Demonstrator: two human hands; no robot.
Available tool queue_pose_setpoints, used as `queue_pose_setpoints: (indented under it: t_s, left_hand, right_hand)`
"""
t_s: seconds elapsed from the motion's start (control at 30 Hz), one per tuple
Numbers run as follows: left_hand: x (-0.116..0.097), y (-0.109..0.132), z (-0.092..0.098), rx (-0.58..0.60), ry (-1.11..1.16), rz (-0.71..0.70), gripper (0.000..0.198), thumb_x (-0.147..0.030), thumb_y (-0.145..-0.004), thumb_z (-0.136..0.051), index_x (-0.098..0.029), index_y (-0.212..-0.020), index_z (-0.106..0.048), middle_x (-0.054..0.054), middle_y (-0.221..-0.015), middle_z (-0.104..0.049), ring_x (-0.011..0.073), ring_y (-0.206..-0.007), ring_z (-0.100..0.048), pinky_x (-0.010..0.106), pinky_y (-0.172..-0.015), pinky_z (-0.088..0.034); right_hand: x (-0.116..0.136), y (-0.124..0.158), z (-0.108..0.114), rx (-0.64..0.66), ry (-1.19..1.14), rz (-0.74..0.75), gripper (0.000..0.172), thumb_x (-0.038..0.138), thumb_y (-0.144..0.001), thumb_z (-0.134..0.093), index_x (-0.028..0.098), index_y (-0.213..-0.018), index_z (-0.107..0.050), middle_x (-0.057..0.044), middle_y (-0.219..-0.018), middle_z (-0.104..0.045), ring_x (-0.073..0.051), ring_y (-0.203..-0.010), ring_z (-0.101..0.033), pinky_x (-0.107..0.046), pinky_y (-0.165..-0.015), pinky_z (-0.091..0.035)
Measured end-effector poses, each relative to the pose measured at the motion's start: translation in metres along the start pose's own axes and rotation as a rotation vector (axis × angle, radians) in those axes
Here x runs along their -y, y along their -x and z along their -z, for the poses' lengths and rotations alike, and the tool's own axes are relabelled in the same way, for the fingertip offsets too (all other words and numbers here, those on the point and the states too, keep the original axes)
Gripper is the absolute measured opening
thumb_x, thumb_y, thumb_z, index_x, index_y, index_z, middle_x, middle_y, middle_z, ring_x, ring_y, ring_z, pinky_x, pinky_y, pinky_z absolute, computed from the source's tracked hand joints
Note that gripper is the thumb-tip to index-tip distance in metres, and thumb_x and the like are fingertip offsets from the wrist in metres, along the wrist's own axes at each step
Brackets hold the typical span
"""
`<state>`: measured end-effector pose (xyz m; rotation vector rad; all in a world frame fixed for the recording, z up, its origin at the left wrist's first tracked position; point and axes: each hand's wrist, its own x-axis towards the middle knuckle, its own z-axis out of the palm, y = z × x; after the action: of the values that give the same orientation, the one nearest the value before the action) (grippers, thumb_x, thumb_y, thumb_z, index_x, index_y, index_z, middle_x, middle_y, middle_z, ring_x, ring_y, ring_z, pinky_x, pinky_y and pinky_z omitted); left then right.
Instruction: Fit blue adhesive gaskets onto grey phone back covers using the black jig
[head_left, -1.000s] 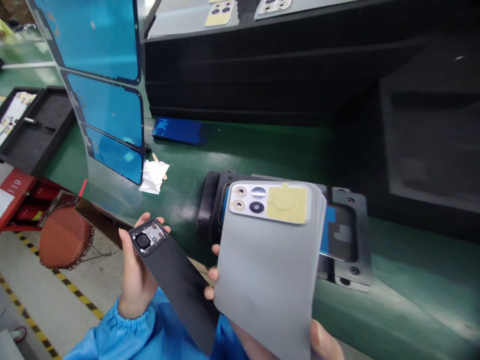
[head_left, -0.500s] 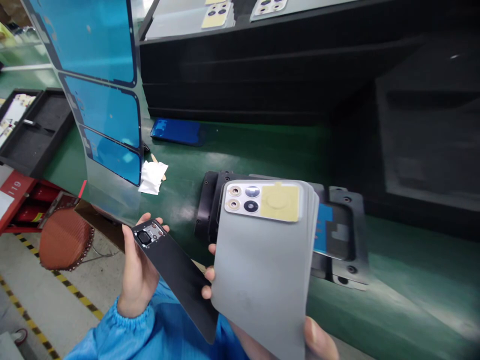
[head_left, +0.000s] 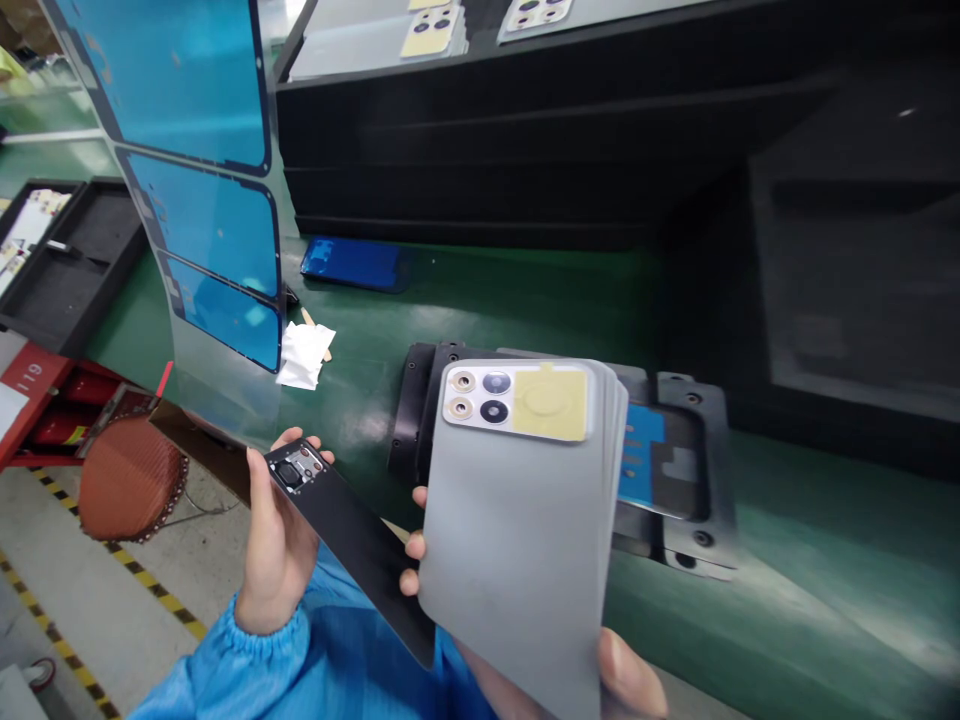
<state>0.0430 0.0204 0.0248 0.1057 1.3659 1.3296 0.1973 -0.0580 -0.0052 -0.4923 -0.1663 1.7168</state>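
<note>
Head view. Left hand (head_left: 274,545) at 7 o'clock: fingers wrapped round the camera end of a dark panel (head_left: 352,545), which slants down toward 5 o'clock, clear of the worktop. Right hand (head_left: 628,678) at 5 o'clock: fingers (head_left: 414,548) clamped on a fanned stack of grey back covers (head_left: 517,540), thumb on the near face, fingertips showing at the stack's left edge. The top cover carries a yellow tab (head_left: 550,402) on its camera block. Both lots are held in the air in front of the black fixture (head_left: 697,470), which sits on the green worktop (head_left: 525,290) at centre. The fixture holds a blue-filmed part (head_left: 645,450), partly hidden by the stack. Judgement: early stage; nothing from either hand is seated in the fixture and the yellow tab is unpeeled. Blue adhesive sheet (head_left: 210,220) at 10 o'clock, white wipe (head_left: 304,355) just below it, both well apart from the hands.
</note>
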Motion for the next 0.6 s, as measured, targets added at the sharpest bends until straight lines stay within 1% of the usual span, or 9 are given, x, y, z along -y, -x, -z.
queue_pose_setpoints:
  t_s: [0.13,0.3,0.37,0.47,0.53,0.6]
  left_hand:
    - [0.0006,0.0007,0.0006,-0.015,0.002,-0.011,0.045,-0.063,-0.086,-0.07,-0.02,-0.097,-0.076,0.002,-0.09,-0.076,0.0145,-0.078,-0.073,0.022,-0.066,-0.058]
    - [0.0027,-0.0001,0.0042,0.045,-0.025,-0.015,0.046,-0.063,-0.079,-0.077,-0.021,-0.098,-0.076,0.001,-0.092,-0.076,0.015,-0.082,-0.073,0.022,-0.069,-0.058]
    - [0.003,0.0001,0.0048,0.067,-0.032,-0.014,0.047,-0.064,-0.08,-0.075,-0.021,-0.1,-0.076,0.002,-0.094,-0.077,0.0153,-0.083,-0.073,0.022,-0.069,-0.058]
    - [0.0012,0.0032,0.0029,0.096,-0.017,0.009,0.048,-0.063,-0.092,-0.062,-0.02,-0.108,-0.075,0.004,-0.099,-0.077,0.0155,-0.083,-0.073,0.022,-0.068,-0.059]
    - [-0.002,0.0061,0.0002,0.112,0.012,0.045,0.051,-0.06,-0.101,-0.046,-0.018,-0.112,-0.074,0.007,-0.1,-0.077,0.0152,-0.081,-0.073,0.022,-0.064,-0.059]
    - [-0.0059,0.0072,-0.0021,0.126,0.045,0.11,0.06,-0.057,-0.105,-0.03,-0.015,-0.112,-0.073,0.009,-0.096,-0.077,0.0158,-0.076,-0.073,0.023,-0.059,-0.059]
  right_hand:
    - [-0.0012,-0.0006,0.0012,0.019,-0.005,-0.013,0.068,0.06,-0.081,-0.074,0.022,-0.136,-0.067,-0.017,-0.118,-0.077,-0.031,-0.094,-0.076,-0.044,-0.088,-0.061]
    - [-0.0029,0.0006,0.003,-0.025,0.036,-0.004,0.068,0.064,-0.08,-0.073,0.022,-0.133,-0.069,-0.018,-0.125,-0.074,-0.033,-0.093,-0.076,-0.049,-0.086,-0.061]
    - [-0.003,0.0012,0.0032,-0.024,0.047,-0.012,0.068,0.065,-0.079,-0.073,0.022,-0.133,-0.07,-0.017,-0.123,-0.076,-0.032,-0.094,-0.075,-0.047,-0.088,-0.061]
    - [-0.0026,0.002,0.003,-0.024,0.054,-0.03,0.068,0.065,-0.079,-0.073,0.022,-0.131,-0.07,-0.017,-0.116,-0.078,-0.031,-0.093,-0.075,-0.046,-0.089,-0.06]
    - [-0.0024,0.0024,0.0028,-0.043,0.051,-0.041,0.068,0.066,-0.077,-0.074,0.022,-0.13,-0.071,-0.017,-0.114,-0.078,-0.032,-0.092,-0.074,-0.048,-0.088,-0.06]
    - [-0.0023,0.0028,0.0026,-0.057,0.047,-0.057,0.072,0.067,-0.075,-0.076,0.021,-0.13,-0.071,-0.018,-0.114,-0.078,-0.033,-0.093,-0.074,-0.049,-0.088,-0.06]
